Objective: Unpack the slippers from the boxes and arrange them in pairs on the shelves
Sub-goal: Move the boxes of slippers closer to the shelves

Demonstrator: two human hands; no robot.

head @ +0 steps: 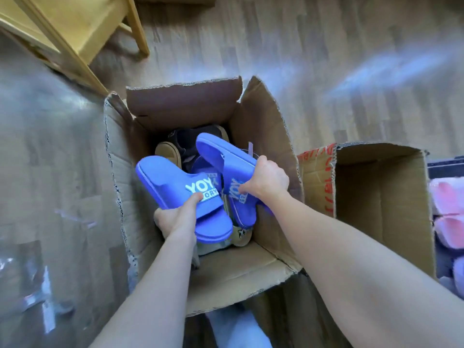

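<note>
Unpacking step: at frame centre, the left hand [175, 219] grips one blue slipper [175, 194]. The right hand [270, 180] pinches its mate [226, 159] above the open box [266, 126]. Next, carry them to a shelf.

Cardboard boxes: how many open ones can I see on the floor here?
2. The middle box has slippers inside. The right box stands close beside it. Others may be hidden outside the view.

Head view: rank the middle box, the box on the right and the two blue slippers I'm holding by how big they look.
1. Middle box
2. Right box, partly behind an arm
3. Left-hand slipper and right-hand slipper: look alike, so tied.
</note>
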